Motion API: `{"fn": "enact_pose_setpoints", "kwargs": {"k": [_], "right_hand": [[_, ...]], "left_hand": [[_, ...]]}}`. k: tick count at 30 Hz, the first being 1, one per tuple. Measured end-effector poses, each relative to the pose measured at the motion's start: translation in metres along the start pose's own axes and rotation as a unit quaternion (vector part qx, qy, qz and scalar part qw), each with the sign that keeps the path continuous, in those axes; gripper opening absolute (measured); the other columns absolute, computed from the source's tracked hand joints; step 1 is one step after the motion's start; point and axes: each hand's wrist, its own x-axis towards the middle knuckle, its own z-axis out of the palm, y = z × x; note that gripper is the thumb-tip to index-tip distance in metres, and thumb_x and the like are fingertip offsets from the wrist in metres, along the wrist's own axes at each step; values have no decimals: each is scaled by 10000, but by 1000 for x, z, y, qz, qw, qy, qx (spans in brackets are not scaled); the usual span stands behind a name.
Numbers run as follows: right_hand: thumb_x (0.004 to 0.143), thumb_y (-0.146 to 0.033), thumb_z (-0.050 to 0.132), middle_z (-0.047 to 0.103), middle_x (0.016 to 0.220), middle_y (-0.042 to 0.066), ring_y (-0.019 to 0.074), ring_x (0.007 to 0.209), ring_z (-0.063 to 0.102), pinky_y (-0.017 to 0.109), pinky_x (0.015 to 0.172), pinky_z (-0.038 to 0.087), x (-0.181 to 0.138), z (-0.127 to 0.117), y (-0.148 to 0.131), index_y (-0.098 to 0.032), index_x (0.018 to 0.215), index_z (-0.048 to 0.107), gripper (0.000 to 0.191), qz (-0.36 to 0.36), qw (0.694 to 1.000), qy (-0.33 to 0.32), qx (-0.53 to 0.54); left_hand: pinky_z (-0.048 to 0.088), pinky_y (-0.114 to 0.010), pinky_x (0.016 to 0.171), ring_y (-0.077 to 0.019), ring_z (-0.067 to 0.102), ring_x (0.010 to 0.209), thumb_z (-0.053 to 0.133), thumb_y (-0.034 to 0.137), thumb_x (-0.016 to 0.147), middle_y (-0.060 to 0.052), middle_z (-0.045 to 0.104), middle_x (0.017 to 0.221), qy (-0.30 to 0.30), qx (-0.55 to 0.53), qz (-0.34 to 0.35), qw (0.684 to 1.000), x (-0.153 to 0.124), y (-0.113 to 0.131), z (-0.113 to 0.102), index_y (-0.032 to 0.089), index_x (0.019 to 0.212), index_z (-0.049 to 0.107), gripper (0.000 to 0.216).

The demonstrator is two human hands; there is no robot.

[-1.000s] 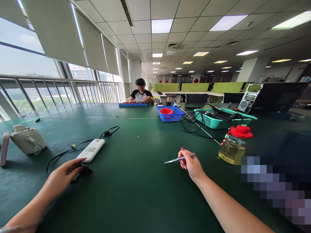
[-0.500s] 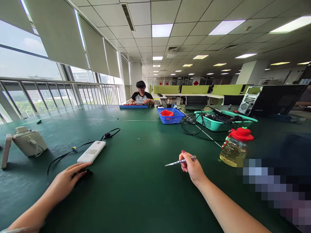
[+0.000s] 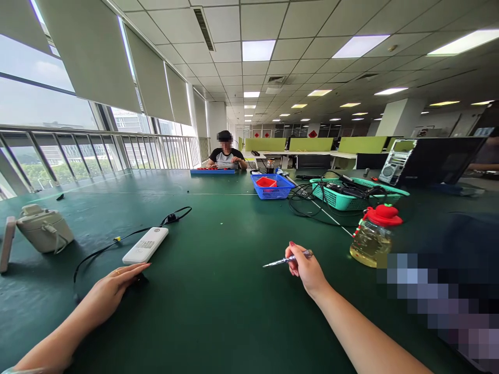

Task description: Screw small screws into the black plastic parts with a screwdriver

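My right hand [image 3: 307, 269] is closed around a thin silvery tool like a small screwdriver [image 3: 281, 259], whose tip points left above the green table [image 3: 218, 311]. My left hand [image 3: 111, 288] lies flat with its fingers stretched over a small black object [image 3: 138, 281] at the end of a black cable [image 3: 97, 251]. A white power bank [image 3: 145, 245] lies just beyond that hand.
A beige pouch [image 3: 43, 228] sits at the far left. A jar with a red lid [image 3: 372, 235] stands right of my right hand. Behind are a blue basket [image 3: 272, 186], a teal basket of cables [image 3: 353, 193] and a computer case [image 3: 432, 162]. Another person [image 3: 226, 151] sits at the far end.
My left hand has slid a little right over the black object and off the power bank. My right hand with the tool has stayed almost in place.
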Motion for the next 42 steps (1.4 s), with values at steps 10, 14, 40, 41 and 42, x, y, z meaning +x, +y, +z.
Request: {"fn": "enact_pose_setpoints", "kwargs": {"k": [10,14,40,41,42], "right_hand": [[776,-661,614,403,414,-57,65,365,351,198,371,301,1,0,1,-187,583,555,515,-1,1000,-2,-3],[786,-650,613,412,423,-56,66,371,354,198,378,308,1,-1,2,-187,590,559,506,1,1000,-4,-5],[797,-631,606,405,422,-54,69,365,351,204,362,316,-1,0,0,-190,584,554,493,-7,1000,-2,-14],[801,-630,605,406,423,-55,68,367,352,201,363,314,-1,-1,1,-189,585,554,494,-6,1000,-4,-14],[805,-627,604,407,425,-55,67,370,354,200,366,313,-1,-1,1,-189,586,554,493,-5,1000,-5,-14]], "left_hand": [[508,-291,991,-202,641,1142,324,401,899,-16,663,1274,16,3,33,999,-1,-10,7,308,1258,654,496],[506,-284,987,-199,652,1113,353,446,905,-24,670,1253,17,-13,30,999,-1,-6,3,307,1196,690,467],[538,-319,944,-262,671,1083,444,680,806,-56,708,1194,4,-53,-30,998,-1,8,-20,256,1141,718,605],[537,-320,946,-261,671,1082,449,676,805,-55,706,1198,4,-49,-31,998,-1,9,-20,256,1143,716,601],[534,-324,950,-260,670,1082,450,672,806,-53,703,1204,4,-44,-32,999,-1,9,-20,256,1143,715,598]]}}
